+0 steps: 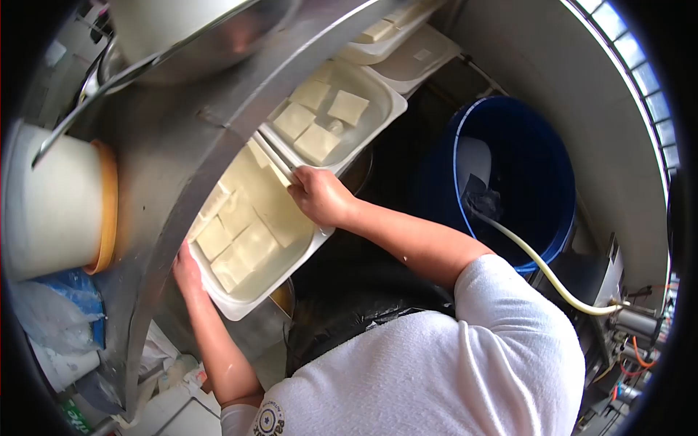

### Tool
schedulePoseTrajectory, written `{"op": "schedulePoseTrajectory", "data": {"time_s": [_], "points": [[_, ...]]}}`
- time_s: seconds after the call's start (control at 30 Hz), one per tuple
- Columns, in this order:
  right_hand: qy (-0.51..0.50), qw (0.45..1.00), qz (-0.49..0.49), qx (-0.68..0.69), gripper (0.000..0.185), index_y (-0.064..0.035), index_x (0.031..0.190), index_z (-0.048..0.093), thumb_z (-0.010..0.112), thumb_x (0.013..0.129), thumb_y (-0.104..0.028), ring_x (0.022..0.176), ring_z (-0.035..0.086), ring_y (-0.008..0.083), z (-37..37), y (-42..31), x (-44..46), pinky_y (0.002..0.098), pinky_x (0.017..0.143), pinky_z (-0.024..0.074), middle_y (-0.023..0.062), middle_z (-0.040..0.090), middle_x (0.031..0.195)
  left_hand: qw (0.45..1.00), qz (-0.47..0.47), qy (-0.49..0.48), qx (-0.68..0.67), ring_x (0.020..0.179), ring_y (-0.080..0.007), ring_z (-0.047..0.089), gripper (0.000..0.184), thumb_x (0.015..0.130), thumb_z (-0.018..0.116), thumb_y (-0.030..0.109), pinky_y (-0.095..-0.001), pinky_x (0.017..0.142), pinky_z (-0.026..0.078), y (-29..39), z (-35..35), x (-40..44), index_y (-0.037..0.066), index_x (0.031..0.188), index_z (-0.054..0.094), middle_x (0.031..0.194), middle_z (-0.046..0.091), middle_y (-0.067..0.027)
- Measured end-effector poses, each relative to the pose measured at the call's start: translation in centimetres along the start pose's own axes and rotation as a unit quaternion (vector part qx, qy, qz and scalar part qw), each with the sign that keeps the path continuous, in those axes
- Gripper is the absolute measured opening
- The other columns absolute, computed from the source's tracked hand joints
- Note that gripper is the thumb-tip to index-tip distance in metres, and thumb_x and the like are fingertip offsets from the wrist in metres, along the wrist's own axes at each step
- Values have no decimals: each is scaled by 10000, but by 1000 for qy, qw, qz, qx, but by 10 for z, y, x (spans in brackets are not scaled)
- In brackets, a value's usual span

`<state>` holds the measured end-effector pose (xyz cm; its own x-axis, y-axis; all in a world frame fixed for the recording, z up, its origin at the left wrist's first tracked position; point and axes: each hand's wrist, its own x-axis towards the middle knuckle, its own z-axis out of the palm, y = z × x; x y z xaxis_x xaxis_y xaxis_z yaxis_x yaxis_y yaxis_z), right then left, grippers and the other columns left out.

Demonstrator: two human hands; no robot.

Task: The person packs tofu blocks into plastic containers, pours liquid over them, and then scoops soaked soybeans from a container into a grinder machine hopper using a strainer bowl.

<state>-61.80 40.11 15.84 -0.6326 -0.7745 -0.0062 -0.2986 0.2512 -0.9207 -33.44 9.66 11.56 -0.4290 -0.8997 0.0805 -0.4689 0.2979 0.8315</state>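
Observation:
A white plastic tub holds several pale tofu blocks in cloudy liquid. It sits tilted in view, its far side partly under a metal counter edge. My right hand is closed round the tub's rim on the right side, thumb and fingers gripping it. At the opposite side, my left hand holds the rim near the counter; its fingertips are partly hidden. Just beyond my right hand stands a second white tub, with several tofu blocks in liquid.
A steel counter juts over the tubs, bearing a white bucket with an orange rim. More white tubs stand at the far end. A blue barrel with a pale hose is at right. Black plastic lies before my body.

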Motion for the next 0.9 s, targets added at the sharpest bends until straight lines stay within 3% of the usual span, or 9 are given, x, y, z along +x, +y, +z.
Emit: {"op": "schedulePoseTrajectory", "data": {"time_s": [0.23,0.43,0.53,0.67,0.77,0.9], "points": [[71,997,33,4,202,42,964,626,612,958,-160,908,661,501,-49,-14,21,528,791,534,302,687,934,998,27,-60,-13,1364,-299,539,751,1065,504,542,-367,1145,391,50,53,83,-113,1431,526,1471,569,-233],[151,986,65,-15,205,38,982,636,585,934,-154,955,664,504,-64,19,52,557,827,525,305,697,989,987,-44,-145,-46,1352,-291,547,758,1072,472,566,-378,1134,404,96,132,111,-84,1461,507,1473,571,-208],[142,987,77,-15,215,41,1024,645,592,911,-134,981,673,487,-78,19,70,552,853,536,294,705,1004,979,-72,-153,-110,1327,-285,564,755,1073,458,586,-387,1112,428,97,158,135,-52,1475,505,1451,587,-189],[163,982,93,6,219,41,1027,665,608,896,-126,973,685,475,-94,20,100,541,846,551,283,715,998,984,-59,-155,-70,1315,-293,574,734,1080,435,588,-399,1090,449,101,181,176,-17,1488,501,1442,592,-170],[187,981,52,-12,208,34,983,689,634,883,-140,969,693,469,-89,58,134,528,846,563,280,721,1000,976,-116,-175,-56,1320,-305,569,742,1084,406,596,-419,1093,450,151,192,181,-13,1503,478,1462,576,-163],[192,978,83,-24,220,28,965,718,648,877,-162,977,697,467,-107,44,149,518,857,568,281,725,1009,968,-171,-176,-45,1319,-314,570,749,1086,392,600,-435,1093,458,181,199,180,-12,1513,460,1474,565,-160]]}}
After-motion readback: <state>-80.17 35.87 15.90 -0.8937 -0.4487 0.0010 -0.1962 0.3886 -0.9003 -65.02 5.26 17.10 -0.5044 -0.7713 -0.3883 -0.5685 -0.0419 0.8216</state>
